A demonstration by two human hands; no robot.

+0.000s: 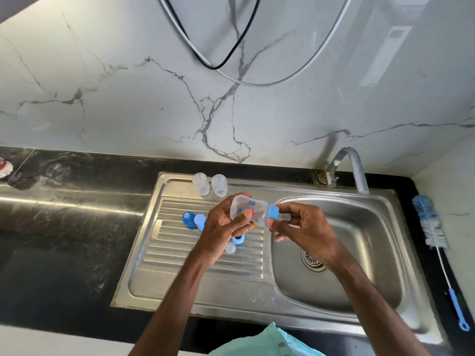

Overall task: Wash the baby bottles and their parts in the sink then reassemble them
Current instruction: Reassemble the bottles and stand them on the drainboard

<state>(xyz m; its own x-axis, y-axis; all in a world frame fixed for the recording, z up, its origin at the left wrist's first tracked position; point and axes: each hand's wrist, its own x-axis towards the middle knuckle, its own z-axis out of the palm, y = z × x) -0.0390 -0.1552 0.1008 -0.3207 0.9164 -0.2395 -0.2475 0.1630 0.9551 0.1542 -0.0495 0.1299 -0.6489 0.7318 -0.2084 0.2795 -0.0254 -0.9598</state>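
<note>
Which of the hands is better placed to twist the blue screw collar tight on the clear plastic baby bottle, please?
Right, probably. The left hand grips the clear plastic baby bottle round its body and can steady it, while the right hand pinches the blue screw collar at its neck.

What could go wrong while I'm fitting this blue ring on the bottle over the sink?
1. The right hand only pinches the blue ring at the neck of the bottle, by the edge of the basin; if it slips, it could drop toward the drain.
2. The left hand holding the bottle hangs just above a loose clear teat and a second ring on the drainboard; a wrist move could knock them away.
</note>
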